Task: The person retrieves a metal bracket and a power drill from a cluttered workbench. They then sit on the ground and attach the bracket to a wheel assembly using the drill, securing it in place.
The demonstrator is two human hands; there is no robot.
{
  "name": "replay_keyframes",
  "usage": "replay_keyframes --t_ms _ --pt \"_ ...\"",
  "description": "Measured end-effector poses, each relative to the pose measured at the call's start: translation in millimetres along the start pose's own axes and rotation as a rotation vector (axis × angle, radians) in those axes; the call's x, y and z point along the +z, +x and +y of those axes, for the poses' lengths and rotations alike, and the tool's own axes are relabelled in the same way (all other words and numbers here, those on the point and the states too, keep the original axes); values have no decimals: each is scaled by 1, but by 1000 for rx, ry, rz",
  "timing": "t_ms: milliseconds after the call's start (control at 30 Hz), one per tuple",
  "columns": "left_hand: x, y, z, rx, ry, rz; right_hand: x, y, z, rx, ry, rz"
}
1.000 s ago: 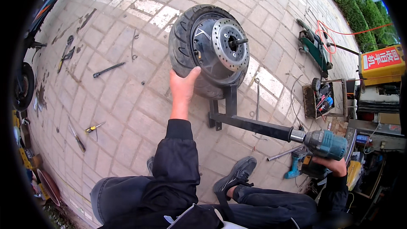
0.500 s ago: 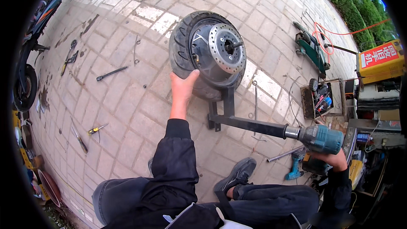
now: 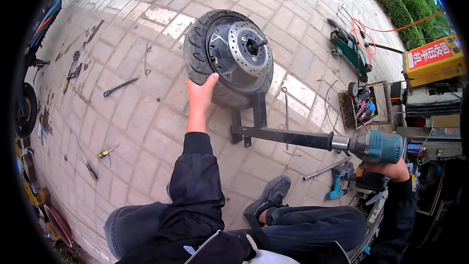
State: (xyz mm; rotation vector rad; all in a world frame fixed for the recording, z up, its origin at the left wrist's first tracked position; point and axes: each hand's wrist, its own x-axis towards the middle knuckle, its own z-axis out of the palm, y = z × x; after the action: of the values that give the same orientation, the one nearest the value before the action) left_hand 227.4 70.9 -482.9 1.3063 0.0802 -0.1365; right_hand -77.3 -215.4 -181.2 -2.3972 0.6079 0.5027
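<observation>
A scooter wheel with a black tyre and a drilled silver brake disc stands tilted on the paving. My left hand grips the near left side of its tyre, thumb up on the sidewall and the other fingers hidden. Beside the wheel, a black metal swingarm reaches to the right. At its tube's right end sits the silver socket of a teal cordless impact wrench. My right hand is wrapped round the wrench's handle, its fingertips partly hidden.
A smaller teal cordless driver and a metal pipe lie near my right shoe. Leftward are a screwdriver, a socket bar and pliers. A wooden toolbox and green floor jack stand to the right.
The whole view has shifted slightly. Against the paving, the impact wrench and the tube end have moved a little right and away from me. Both hands keep their grips.
</observation>
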Motion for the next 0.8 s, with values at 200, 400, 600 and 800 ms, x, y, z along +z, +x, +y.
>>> replay_keyframes --t_ms 200,400,600,800 --pt "5 4 11 2 28 -17 -6 -10 -9 263 232 64" --pt "1 12 4 -19 108 -6 -20 -13 -19 180 266 110" --pt "-8 23 -19 -60 124 4 -64 -28 -1 242 266 189" --pt "11 0 3 -87 55 51 39 37 103 406 617 139"
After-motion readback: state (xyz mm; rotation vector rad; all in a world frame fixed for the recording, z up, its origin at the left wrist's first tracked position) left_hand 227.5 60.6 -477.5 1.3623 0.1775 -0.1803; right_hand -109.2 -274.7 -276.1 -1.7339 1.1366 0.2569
